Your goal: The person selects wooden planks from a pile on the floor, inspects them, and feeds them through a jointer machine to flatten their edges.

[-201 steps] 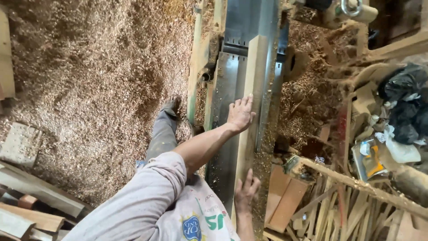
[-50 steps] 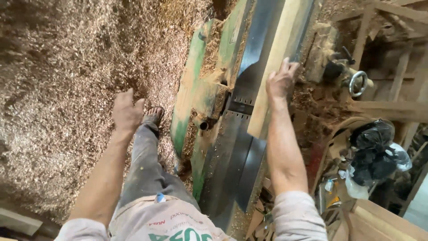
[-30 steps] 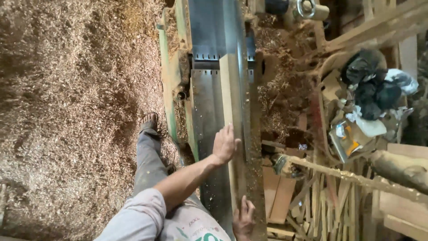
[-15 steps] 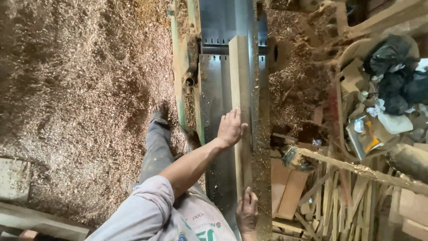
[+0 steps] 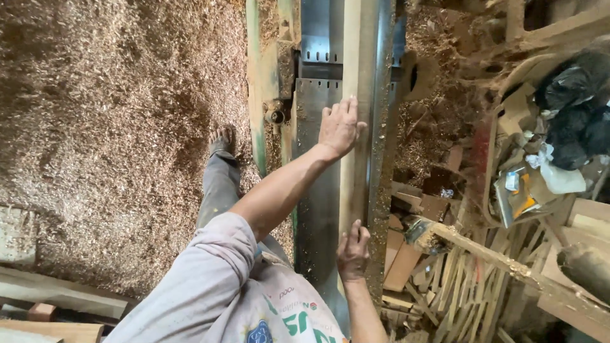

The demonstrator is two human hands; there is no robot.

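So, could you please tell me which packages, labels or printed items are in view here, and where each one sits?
Shirt print: bottom centre, on the person's pale shirt; a round blue emblem with green and red lettering.
Packet: in the bin at right; flat, orange and white, partly buried among scraps.
Black bags: upper right in the same bin; crumpled, unmarked.
No signs or screens show.
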